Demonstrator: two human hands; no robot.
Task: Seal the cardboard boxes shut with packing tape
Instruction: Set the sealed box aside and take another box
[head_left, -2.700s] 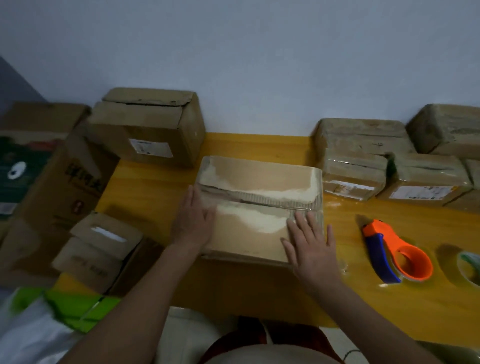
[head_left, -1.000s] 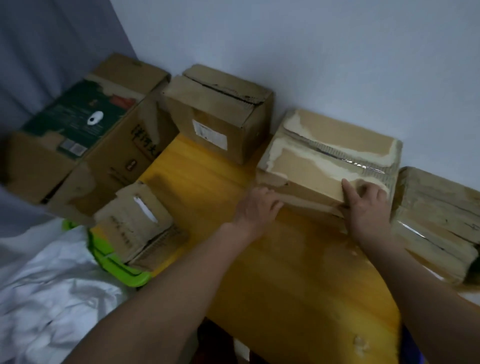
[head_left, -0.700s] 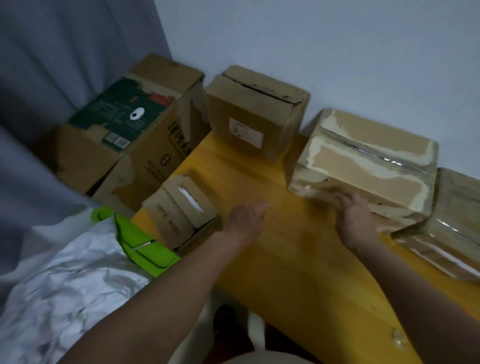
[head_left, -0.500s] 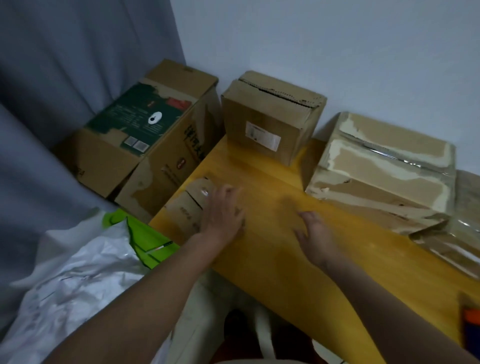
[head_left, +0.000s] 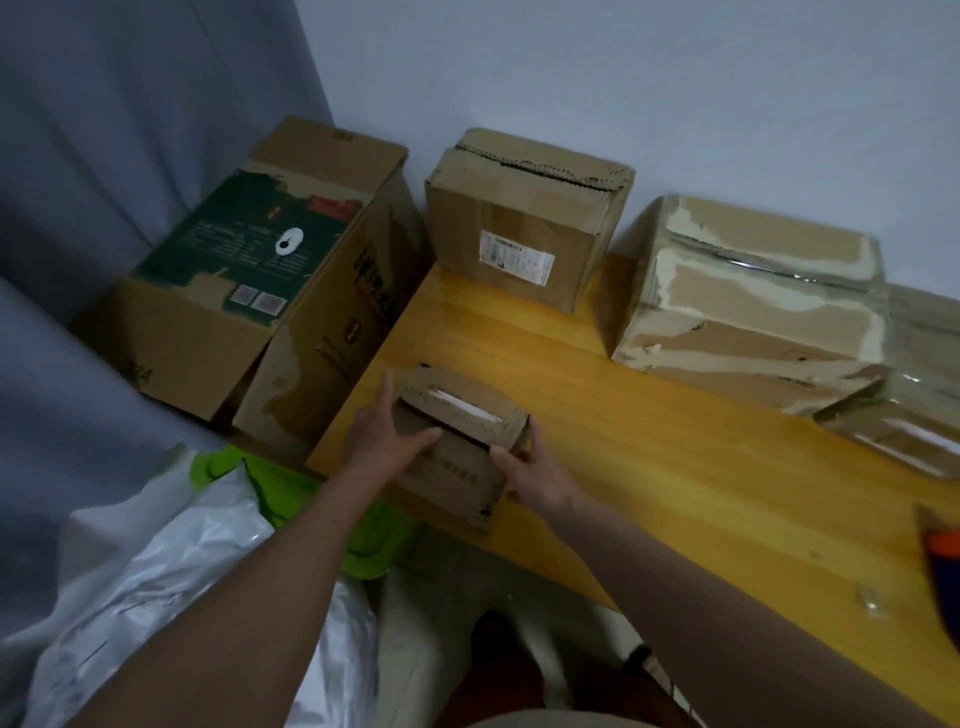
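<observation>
Both your hands, left and right, grip the small box at the surface's seven-o'clock edge; it could tip off.

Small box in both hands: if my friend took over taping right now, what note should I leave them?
Left hand: grips the small box on its left side.
Right hand: grips its right side.
The small box sits at the wooden table's near left corner, flaps not taped.
Done: the big taped box stands against the wall.
Left: tape the small box, then the labelled box, whose top seam gapes.
The tape dispenser lies at the right edge.
</observation>
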